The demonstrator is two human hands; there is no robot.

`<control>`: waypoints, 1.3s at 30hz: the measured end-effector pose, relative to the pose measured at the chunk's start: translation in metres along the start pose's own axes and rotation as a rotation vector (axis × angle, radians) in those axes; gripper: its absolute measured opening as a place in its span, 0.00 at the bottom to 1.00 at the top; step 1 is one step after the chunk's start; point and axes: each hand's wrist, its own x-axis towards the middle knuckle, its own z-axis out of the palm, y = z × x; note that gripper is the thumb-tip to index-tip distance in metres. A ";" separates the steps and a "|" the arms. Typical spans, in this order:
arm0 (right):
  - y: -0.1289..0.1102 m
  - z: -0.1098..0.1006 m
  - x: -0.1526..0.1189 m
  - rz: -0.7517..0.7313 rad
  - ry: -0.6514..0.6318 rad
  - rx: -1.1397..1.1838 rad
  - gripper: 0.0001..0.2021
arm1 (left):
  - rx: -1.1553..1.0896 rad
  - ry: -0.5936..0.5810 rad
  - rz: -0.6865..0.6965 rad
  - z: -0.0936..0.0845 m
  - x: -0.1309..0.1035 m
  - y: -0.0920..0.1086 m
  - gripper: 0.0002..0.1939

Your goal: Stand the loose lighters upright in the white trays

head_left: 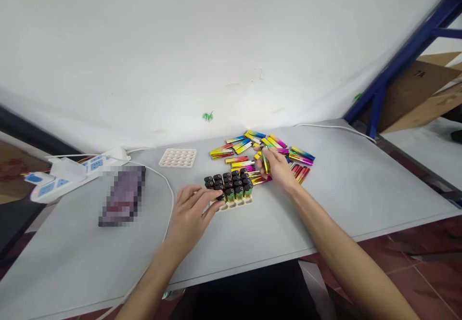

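Observation:
A cream tray (235,206) with round-edged slots stands on the table, several upright lighters (239,193) with black tops and shiny green-gold bodies in its rows. Its front row of slots shows bare. My left hand (193,211) is at the tray's left front corner, index finger and thumb closed about a black-topped lighter (223,197) there. Behind the tray, my right hand (277,168) grips a shiny green-gold lighter (266,160) between thumb and fingers; its ends are partly hidden. Around that hand lies a loose pile of metallic, many-coloured lighters (242,145).
A second cream tray (178,158) lies near the wall. At the left are a white power strip (77,173), a blurred-out dark object (122,196) and a white cable (169,190) across the table (346,185). Blue shelving (377,103) with cardboard boxes (415,94) stands at right.

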 end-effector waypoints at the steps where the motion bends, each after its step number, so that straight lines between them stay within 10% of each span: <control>1: -0.001 0.001 -0.001 0.000 -0.020 0.018 0.22 | -0.008 0.006 -0.001 0.001 0.000 -0.001 0.13; 25: -0.004 0.003 -0.004 0.205 -0.158 0.250 0.22 | -0.007 -0.144 -0.001 -0.018 0.012 -0.005 0.06; 34: -0.003 0.000 -0.003 0.207 -0.216 0.270 0.32 | -0.015 -0.034 0.019 -0.005 0.007 -0.005 0.14; 39: -0.003 0.001 -0.002 0.213 -0.141 0.288 0.32 | -0.108 0.127 -0.217 -0.011 0.019 -0.018 0.06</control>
